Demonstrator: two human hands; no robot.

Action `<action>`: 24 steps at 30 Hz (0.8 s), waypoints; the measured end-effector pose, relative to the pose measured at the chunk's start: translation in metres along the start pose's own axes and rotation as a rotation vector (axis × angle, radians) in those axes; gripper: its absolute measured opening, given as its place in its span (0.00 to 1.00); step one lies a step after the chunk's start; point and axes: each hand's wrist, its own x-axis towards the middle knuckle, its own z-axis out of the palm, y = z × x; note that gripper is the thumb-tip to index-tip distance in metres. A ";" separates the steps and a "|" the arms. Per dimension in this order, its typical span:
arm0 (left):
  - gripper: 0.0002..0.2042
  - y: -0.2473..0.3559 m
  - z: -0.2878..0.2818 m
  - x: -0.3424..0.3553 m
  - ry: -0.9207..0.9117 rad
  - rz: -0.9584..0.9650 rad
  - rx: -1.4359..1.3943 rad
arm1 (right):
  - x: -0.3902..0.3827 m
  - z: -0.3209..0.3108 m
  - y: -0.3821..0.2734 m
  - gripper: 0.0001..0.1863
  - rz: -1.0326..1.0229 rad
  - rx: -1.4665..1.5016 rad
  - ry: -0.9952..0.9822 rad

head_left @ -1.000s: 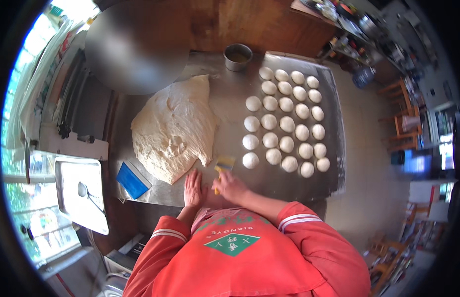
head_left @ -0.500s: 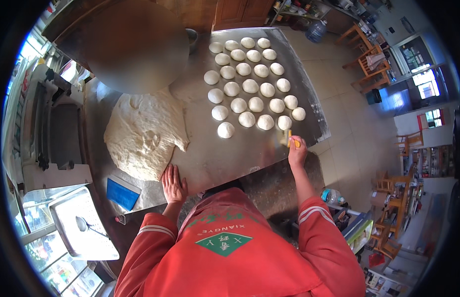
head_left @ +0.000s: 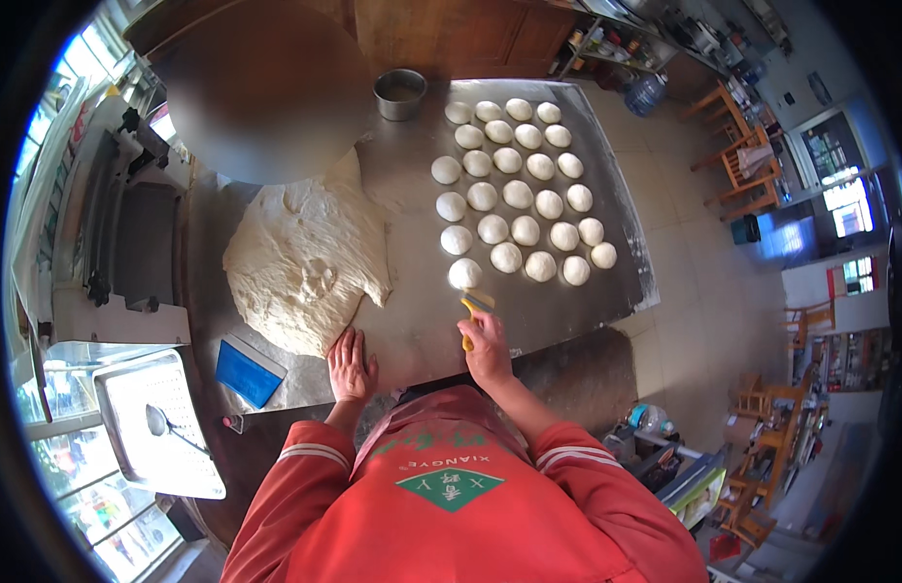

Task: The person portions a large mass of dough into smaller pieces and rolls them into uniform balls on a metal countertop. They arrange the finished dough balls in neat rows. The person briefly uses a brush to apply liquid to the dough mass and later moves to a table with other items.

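Observation:
My right hand (head_left: 489,352) grips a yellow-handled brush (head_left: 467,328), its head just below the nearest dough ball (head_left: 464,274) of the left column. Whether the head touches that ball I cannot tell. Several more round, pale dough balls (head_left: 526,230) lie in loose rows on the metal worktable (head_left: 412,335). To the left spreads a large soft mass of dough (head_left: 300,267). Flat on the table by its near edge rests my left hand (head_left: 353,366), fingers stretched out and holding nothing; the fingertips meet the dough's lower tip.
A blue scraper (head_left: 249,375) lies at the near left corner. Farther left are a machine (head_left: 130,243) and a white tray (head_left: 120,408) with a ladle (head_left: 157,420). A metal pot (head_left: 399,95) stands at the back. Over the far left hangs a blurred round shape (head_left: 266,87).
My right hand has moved left with the brush, from the near right balls to the nearest ball of the left column. My left hand stays by the dough. The view has shifted slightly.

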 end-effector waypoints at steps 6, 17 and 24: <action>0.32 -0.002 0.003 0.004 0.001 -0.012 -0.004 | 0.024 0.020 -0.024 0.06 -0.137 0.362 -0.262; 0.32 0.005 -0.013 0.015 -0.018 -0.036 -0.023 | 0.330 0.037 0.041 0.07 -0.188 0.324 -0.143; 0.31 0.006 -0.014 0.021 -0.036 -0.038 -0.027 | 0.235 0.090 0.061 0.10 -0.460 -0.026 -0.465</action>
